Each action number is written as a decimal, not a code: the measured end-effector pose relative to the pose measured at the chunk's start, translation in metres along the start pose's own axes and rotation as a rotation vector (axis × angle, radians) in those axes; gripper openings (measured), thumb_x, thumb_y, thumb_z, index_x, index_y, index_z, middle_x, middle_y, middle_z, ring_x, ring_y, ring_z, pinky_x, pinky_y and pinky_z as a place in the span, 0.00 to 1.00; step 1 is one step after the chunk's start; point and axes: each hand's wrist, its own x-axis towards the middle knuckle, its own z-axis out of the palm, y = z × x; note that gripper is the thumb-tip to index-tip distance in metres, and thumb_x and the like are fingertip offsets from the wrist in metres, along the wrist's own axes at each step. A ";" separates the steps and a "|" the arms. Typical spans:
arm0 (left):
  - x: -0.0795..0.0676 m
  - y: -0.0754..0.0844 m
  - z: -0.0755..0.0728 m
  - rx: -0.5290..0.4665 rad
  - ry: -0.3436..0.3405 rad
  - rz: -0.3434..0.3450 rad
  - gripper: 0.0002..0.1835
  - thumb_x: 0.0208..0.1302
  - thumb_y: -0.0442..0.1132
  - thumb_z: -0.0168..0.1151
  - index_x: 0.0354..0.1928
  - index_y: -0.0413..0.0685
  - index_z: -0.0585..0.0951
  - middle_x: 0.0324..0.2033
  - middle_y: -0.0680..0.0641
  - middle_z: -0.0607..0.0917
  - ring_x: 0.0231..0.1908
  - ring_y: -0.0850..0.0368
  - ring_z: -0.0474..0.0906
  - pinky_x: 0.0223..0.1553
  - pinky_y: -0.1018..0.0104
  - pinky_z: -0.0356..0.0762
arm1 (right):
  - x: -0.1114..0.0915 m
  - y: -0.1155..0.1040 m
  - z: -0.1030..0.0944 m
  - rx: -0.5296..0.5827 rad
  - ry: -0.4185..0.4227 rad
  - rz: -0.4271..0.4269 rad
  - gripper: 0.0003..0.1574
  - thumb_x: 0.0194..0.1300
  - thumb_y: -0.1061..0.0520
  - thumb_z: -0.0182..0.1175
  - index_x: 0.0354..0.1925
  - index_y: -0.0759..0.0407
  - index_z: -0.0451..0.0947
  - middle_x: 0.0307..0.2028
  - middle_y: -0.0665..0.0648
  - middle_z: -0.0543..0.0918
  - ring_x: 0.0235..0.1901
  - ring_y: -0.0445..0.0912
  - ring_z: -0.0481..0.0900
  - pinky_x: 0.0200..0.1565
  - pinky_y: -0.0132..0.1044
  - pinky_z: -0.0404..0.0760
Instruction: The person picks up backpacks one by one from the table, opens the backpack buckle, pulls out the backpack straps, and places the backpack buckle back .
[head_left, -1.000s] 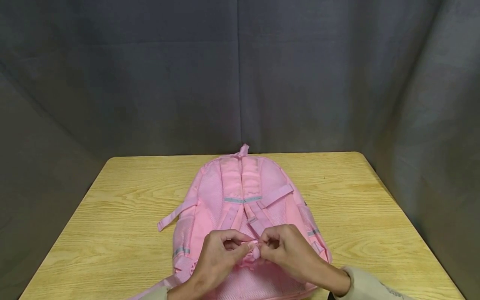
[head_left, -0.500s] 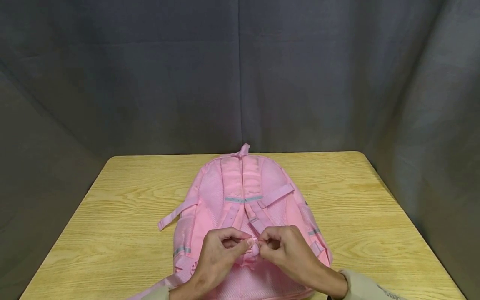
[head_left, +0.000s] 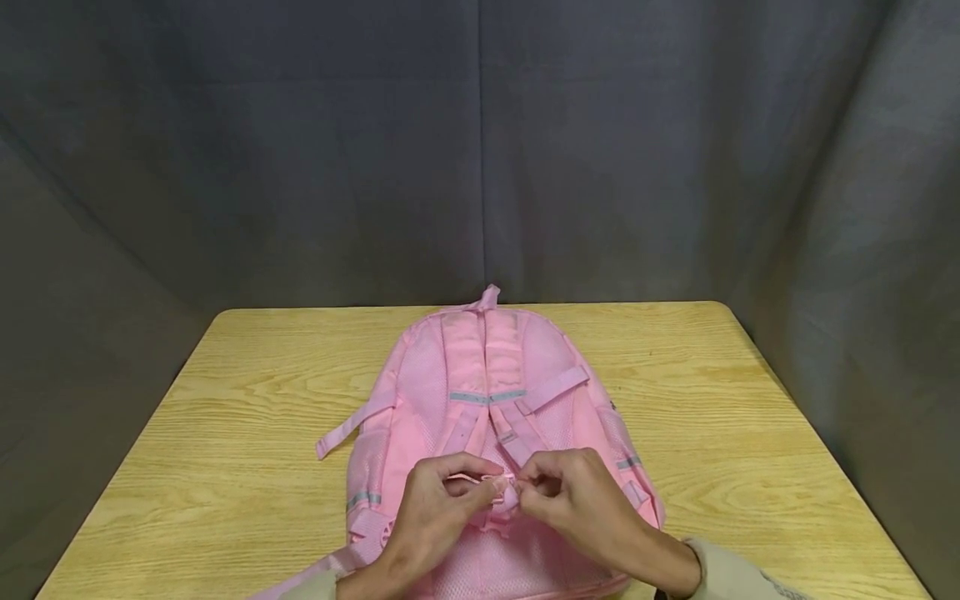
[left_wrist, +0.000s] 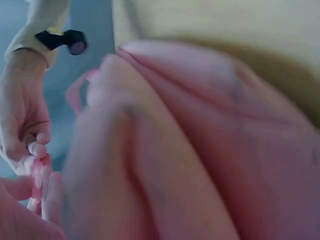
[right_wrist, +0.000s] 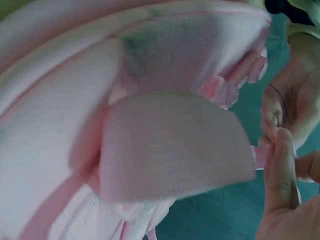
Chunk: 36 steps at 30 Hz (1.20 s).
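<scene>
A pink backpack (head_left: 420, 400) lies on the table with its back panel and padded shoulder straps (head_left: 483, 358) facing up. Over its lower part, both hands meet at a small pink plastic buckle (head_left: 506, 493). My left hand (head_left: 431, 512) pinches the buckle's left side between thumb and index finger. From the other side, my right hand (head_left: 577, 504) pinches pink webbing at the buckle with its thumb and fingertips. The left wrist view shows the ridged buckle (left_wrist: 36, 181) between the fingers. In the right wrist view a short piece of pink webbing (right_wrist: 260, 156) runs into the hands.
A loose webbing end (head_left: 352, 427) sticks out over the wooden table (head_left: 247, 400) on the left; another strap end (head_left: 555, 390) lies across the bag's right side. The carry loop (head_left: 489, 298) points to the back edge. Dark grey curtains (head_left: 337, 167) surround the table.
Both hands stay in nearly the same place. The fingers shift slightly at the buckle, and a thin pale pink strand now shows between my left thumb and index finger.
</scene>
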 end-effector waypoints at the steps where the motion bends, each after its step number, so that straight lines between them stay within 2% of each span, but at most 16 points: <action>1: 0.000 0.000 -0.001 0.006 -0.011 0.002 0.12 0.59 0.38 0.73 0.41 0.36 0.86 0.33 0.40 0.90 0.33 0.58 0.87 0.31 0.70 0.84 | 0.001 0.000 -0.001 -0.011 -0.011 0.008 0.12 0.54 0.68 0.62 0.24 0.51 0.82 0.19 0.41 0.82 0.21 0.31 0.75 0.24 0.30 0.79; 5: -0.001 -0.001 -0.002 0.055 -0.036 0.023 0.10 0.58 0.37 0.73 0.39 0.38 0.87 0.29 0.40 0.90 0.31 0.55 0.87 0.27 0.71 0.82 | 0.003 0.000 -0.005 -0.039 -0.064 0.049 0.11 0.55 0.67 0.63 0.24 0.51 0.83 0.20 0.40 0.81 0.21 0.31 0.75 0.24 0.29 0.79; 9: 0.000 -0.002 -0.001 0.131 -0.013 0.074 0.06 0.57 0.37 0.74 0.34 0.42 0.88 0.27 0.44 0.90 0.28 0.57 0.86 0.24 0.72 0.81 | 0.005 -0.002 -0.008 -0.049 -0.125 0.071 0.09 0.55 0.66 0.63 0.24 0.53 0.83 0.20 0.41 0.80 0.21 0.32 0.75 0.24 0.29 0.79; 14: -0.001 -0.005 0.002 0.233 0.006 0.181 0.05 0.55 0.38 0.75 0.32 0.45 0.89 0.30 0.49 0.89 0.27 0.64 0.85 0.27 0.73 0.82 | 0.009 -0.005 -0.011 -0.095 -0.207 0.067 0.10 0.56 0.66 0.63 0.22 0.55 0.83 0.18 0.41 0.79 0.19 0.30 0.71 0.21 0.26 0.74; 17: -0.001 -0.006 0.002 0.261 -0.002 0.215 0.05 0.56 0.38 0.75 0.32 0.45 0.89 0.31 0.49 0.89 0.27 0.65 0.84 0.29 0.73 0.83 | 0.010 -0.005 -0.011 -0.128 -0.226 0.058 0.11 0.56 0.66 0.63 0.20 0.54 0.81 0.17 0.39 0.78 0.18 0.29 0.67 0.19 0.25 0.70; 19: -0.001 -0.006 0.002 0.256 -0.001 0.206 0.05 0.56 0.38 0.75 0.33 0.45 0.89 0.31 0.49 0.89 0.26 0.65 0.84 0.27 0.74 0.83 | 0.009 -0.005 -0.010 -0.134 -0.210 0.046 0.12 0.56 0.66 0.63 0.20 0.54 0.81 0.17 0.39 0.77 0.17 0.29 0.67 0.18 0.25 0.69; 24: 0.001 -0.001 0.001 0.173 -0.003 0.104 0.05 0.56 0.36 0.74 0.33 0.43 0.89 0.27 0.45 0.89 0.25 0.60 0.85 0.22 0.75 0.79 | 0.007 -0.003 -0.006 -0.120 -0.113 -0.009 0.12 0.53 0.68 0.62 0.21 0.52 0.81 0.18 0.38 0.77 0.18 0.28 0.68 0.19 0.25 0.71; 28: 0.002 0.002 -0.001 0.099 -0.004 0.044 0.06 0.56 0.35 0.73 0.34 0.39 0.88 0.26 0.42 0.89 0.27 0.60 0.85 0.23 0.74 0.79 | 0.005 -0.001 -0.002 -0.091 -0.054 -0.041 0.11 0.53 0.69 0.62 0.22 0.54 0.82 0.19 0.40 0.80 0.20 0.28 0.71 0.22 0.26 0.75; 33: 0.002 0.002 -0.002 0.030 -0.001 0.011 0.08 0.57 0.35 0.73 0.35 0.35 0.88 0.30 0.40 0.89 0.30 0.58 0.87 0.28 0.70 0.83 | 0.003 0.000 0.001 -0.057 -0.022 -0.047 0.10 0.54 0.69 0.62 0.25 0.57 0.84 0.21 0.45 0.84 0.22 0.29 0.77 0.25 0.28 0.80; 36: 0.003 0.001 -0.002 0.003 -0.002 0.009 0.10 0.57 0.35 0.72 0.36 0.34 0.87 0.31 0.40 0.89 0.31 0.57 0.87 0.29 0.71 0.83 | 0.002 0.000 0.002 -0.042 -0.016 -0.047 0.10 0.54 0.70 0.62 0.24 0.57 0.83 0.22 0.49 0.86 0.23 0.29 0.78 0.26 0.29 0.82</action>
